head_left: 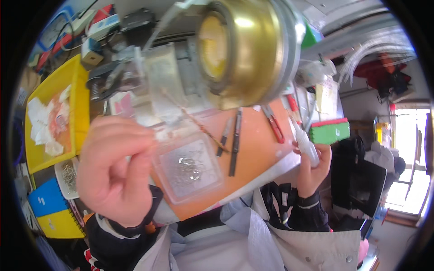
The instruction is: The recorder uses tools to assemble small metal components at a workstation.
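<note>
My left hand (pixel 113 171) is raised close to the camera, fingers pinched together on something small and pale that I cannot make out. A thin twisted brown stick (pixel 199 124) runs from near those fingertips across the orange mat (pixel 257 149). Below the fingertips lies a clear plastic tray (pixel 174 196) holding small metal hooks. At the mat's right edge my right hand (pixel 312 174) grips a white squeeze bottle (pixel 306 144), its pointed nozzle aimed up and to the left.
A large brass-coloured round lamp head (pixel 244 49) hangs over the bench's far side. Black tweezers (pixel 235 144) and red-handled pliers (pixel 273 124) lie on the mat. A yellow bin with white tissues (pixel 79 99) stands at left, a green box (pixel 330 132) at right.
</note>
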`<move>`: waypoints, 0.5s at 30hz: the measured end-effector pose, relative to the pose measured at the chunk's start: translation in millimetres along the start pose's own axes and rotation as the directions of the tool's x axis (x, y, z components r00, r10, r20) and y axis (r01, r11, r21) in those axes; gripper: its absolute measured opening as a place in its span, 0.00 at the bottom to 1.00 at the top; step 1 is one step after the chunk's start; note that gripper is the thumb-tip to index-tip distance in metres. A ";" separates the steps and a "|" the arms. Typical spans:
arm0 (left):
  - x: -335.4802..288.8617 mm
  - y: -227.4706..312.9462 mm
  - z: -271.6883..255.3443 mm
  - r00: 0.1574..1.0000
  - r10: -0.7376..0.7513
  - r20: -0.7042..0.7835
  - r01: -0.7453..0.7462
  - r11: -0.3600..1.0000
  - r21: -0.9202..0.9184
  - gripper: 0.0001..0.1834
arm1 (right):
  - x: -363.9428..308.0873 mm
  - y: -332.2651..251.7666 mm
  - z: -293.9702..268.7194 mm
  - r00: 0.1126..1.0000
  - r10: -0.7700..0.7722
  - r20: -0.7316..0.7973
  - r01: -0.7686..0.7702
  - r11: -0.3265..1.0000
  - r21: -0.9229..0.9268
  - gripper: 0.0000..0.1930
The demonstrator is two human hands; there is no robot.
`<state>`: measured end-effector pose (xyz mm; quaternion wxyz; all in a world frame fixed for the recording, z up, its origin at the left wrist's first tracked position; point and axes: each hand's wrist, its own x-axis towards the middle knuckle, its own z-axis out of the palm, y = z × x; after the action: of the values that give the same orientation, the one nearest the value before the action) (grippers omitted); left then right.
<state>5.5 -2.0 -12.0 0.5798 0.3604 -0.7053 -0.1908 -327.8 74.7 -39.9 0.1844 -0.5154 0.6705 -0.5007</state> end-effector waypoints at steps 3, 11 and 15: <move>-2.4 2.9 -2.6 1.000 -0.018 0.003 0.018 0.997 0.074 0.08 | 6.9 14.2 -11.6 0.995 -0.096 0.005 0.094 0.962 -0.258 0.11; -6.1 -1.7 8.7 0.998 -0.040 -0.043 0.043 0.996 0.075 0.07 | 11.5 33.7 -16.7 0.970 -0.210 0.123 0.241 0.756 -0.609 0.15; -7.1 2.9 8.9 0.997 -0.039 -0.061 0.044 0.996 0.072 0.07 | 13.8 8.3 -10.3 0.953 -0.301 0.044 0.267 0.758 -0.595 0.17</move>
<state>-3.3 3.8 -17.1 0.5830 0.4014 -0.6866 -0.1662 -345.4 67.3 -38.8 -0.0827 -0.6289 0.7120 -0.3011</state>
